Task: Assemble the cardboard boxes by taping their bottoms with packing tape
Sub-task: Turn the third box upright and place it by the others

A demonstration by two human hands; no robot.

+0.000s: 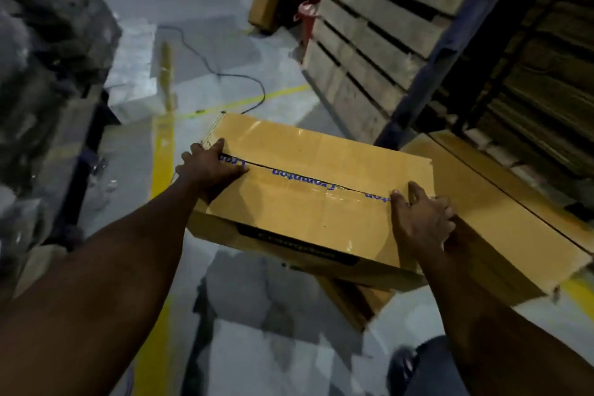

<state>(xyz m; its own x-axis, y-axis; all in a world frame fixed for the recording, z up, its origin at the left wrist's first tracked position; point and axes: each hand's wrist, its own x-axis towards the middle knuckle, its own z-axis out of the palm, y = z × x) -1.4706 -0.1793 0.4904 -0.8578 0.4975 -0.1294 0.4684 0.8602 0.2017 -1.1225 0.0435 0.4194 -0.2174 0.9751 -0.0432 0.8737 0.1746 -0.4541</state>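
A brown cardboard box [308, 202] is in front of me, its two flaps folded together with a seam running across the top. Clear tape with blue printed letters [321, 182] lies along that seam. My left hand [210, 165] presses flat on the box's left end, fingers spread over the seam. At the right end of the seam, my right hand [421, 219] grips the box over its edge. No tape roll or dispenser is visible.
A second cardboard box [501, 222] lies to the right, under my right wrist, and flat cardboard [356, 302] lies below. Wooden pallets [379, 35] stand behind at right, more boxes [273, 0] farther back. A black cable [225, 74] and yellow floor lines [162, 151] cross the grey floor.
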